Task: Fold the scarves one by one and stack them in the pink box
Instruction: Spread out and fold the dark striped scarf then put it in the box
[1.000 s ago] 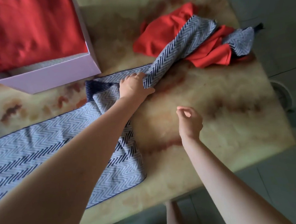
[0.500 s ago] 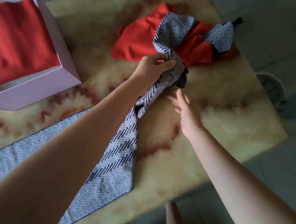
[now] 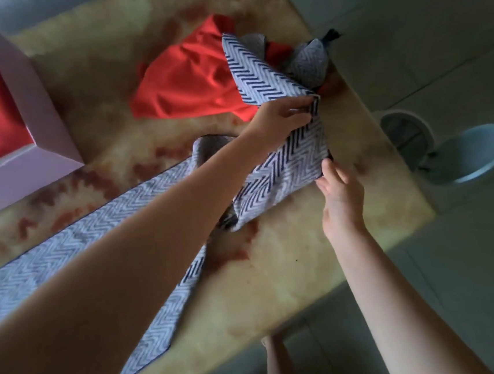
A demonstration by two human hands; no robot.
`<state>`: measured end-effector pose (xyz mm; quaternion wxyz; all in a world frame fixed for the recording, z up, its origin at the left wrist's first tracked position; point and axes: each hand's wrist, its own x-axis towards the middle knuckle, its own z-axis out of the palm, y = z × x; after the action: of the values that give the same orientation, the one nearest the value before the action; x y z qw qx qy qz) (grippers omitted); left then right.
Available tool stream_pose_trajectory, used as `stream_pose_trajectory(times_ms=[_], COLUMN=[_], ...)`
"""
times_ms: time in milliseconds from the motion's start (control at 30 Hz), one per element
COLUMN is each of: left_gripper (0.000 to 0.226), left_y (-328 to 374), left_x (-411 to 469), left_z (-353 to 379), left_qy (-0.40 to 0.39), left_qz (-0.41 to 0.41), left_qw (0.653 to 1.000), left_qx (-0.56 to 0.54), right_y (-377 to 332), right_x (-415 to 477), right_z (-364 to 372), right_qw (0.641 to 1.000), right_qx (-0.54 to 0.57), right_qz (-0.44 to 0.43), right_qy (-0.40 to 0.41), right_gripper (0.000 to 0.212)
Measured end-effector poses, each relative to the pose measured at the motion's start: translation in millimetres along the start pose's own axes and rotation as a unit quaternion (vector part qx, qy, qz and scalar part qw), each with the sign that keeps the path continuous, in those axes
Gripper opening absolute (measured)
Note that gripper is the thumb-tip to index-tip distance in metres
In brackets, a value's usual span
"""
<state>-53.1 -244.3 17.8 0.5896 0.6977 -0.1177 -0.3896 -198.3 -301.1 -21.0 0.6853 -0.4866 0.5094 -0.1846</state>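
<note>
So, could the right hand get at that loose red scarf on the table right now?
Probably not directly. The red scarf lies beyond the lifted chevron scarf, which the left hand holds up between it and the right hand. It would likely have to reach over or around that cloth.

Room dim, light soft, cool greenish cast. Desk (image 3: 293,272) top catches most light, no hard glare. Near edge and frame corners fall dark. Soft shadow beside pink box (image 3: 27,174) and under raised fold of chevron scarf (image 3: 286,165). Red scarf (image 3: 187,81) slightly smeared. Left forearm (image 3: 99,291) close to lens, soft. Desk edges slant and bow with wide-angle view. Floor (image 3: 434,18) murky grey.
</note>
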Motion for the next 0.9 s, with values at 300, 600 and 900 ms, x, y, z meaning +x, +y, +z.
stream_pose_trajectory(times_ms=[300,600,900], left_gripper=[0.032,0.051,0.034], left_y=[-16,-63,-75], left_x=[30,36,34], left_z=[30,-10,-16], left_qy=[-0.008,0.088,0.116], left_qz=[0.035,-0.038,-0.006], left_qw=[0.986,0.909,0.841], left_qx=[0.163,0.405,0.528], right_y=[-20,6,2], right_x=[54,57,48], right_z=[-64,-78,-73], right_qw=[0.967,0.957,0.91], right_qx=[-0.182,-0.289,-0.403], right_qz=[-0.137,-0.013,-0.07], right_qy=[0.11,-0.017,0.068], right_gripper=[0.016,0.033,0.016])
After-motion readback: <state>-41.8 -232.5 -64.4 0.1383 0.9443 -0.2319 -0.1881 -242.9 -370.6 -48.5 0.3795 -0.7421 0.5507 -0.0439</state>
